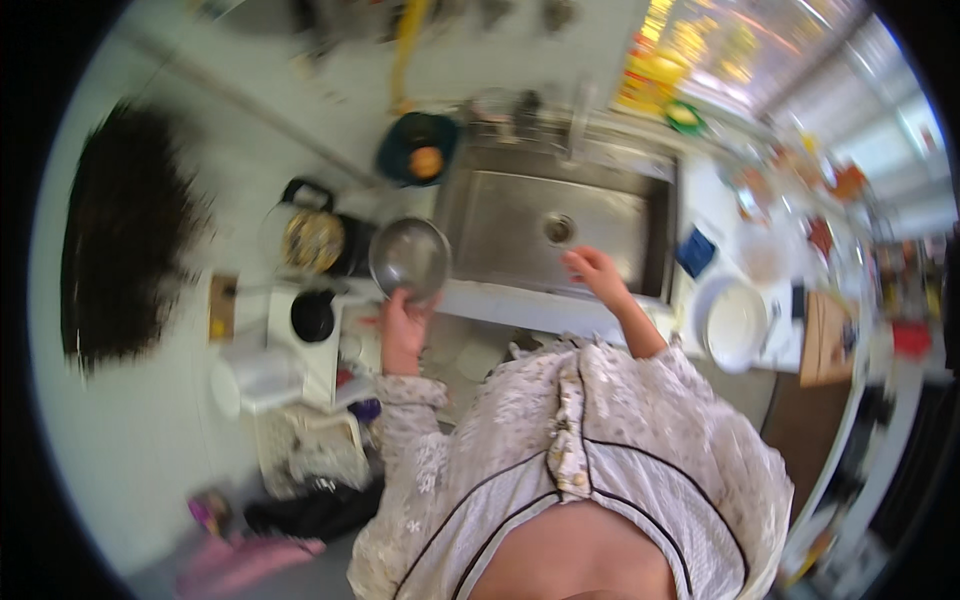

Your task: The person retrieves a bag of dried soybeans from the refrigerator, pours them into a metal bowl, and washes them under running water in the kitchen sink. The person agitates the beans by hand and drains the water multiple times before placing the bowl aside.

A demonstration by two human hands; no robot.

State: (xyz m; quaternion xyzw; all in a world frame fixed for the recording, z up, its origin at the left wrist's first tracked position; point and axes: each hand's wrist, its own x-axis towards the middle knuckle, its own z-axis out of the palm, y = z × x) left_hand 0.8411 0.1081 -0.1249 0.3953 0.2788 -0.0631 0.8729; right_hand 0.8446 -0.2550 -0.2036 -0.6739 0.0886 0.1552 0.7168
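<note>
My left hand (405, 326) grips the near rim of a round stainless steel bowl (409, 251). The bowl is tilted so its inside faces up towards me, just left of the sink. Over the front part of a stainless steel sink (510, 217) hangs my right hand (596, 274), loosely curled, with nothing visible in it. Below the fingertips the sink's drain (559, 229) shows. A faucet (579, 124) rises at the sink's back edge.
Left of the sink stand a dark teal basin (405, 154) with a round orange-brown item and a black-handled pot (311, 236). To the right are a blue cloth-like item (696, 251), a white bowl (736, 322) and a wooden board (827, 337). A yellow package (649, 79) stands by the window.
</note>
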